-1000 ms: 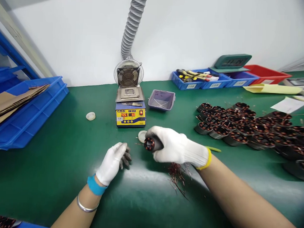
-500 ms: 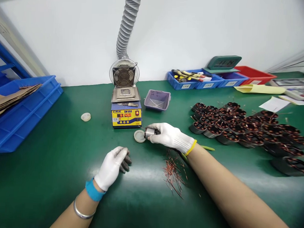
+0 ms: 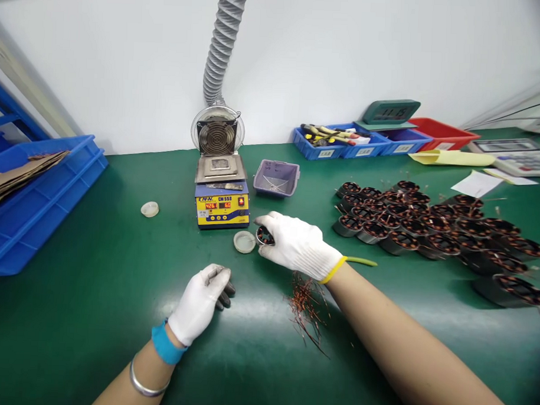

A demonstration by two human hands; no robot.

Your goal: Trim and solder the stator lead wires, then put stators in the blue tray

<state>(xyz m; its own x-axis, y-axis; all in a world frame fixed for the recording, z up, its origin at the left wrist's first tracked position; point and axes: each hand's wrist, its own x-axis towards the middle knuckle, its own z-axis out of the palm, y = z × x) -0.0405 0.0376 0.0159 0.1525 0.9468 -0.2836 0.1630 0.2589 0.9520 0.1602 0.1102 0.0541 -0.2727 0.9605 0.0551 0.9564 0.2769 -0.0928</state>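
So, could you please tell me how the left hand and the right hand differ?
The right hand holds a ring-shaped part; the left hand curls loosely, nothing visible in it. The left hand has a blue wristband; the right hand shows a yellow cuff edge. Both wear white gloves.

Copper-wound ring (image 3: 265, 238) in right hand (image 3: 294, 241)

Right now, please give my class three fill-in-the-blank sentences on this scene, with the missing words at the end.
1. One copper-wound part is held in the ____ hand.
2. The table under the loose copper wires is coloured ____.
3. The machine below the grey hose has a mostly ____ front.

Missing words: right; green; yellow.
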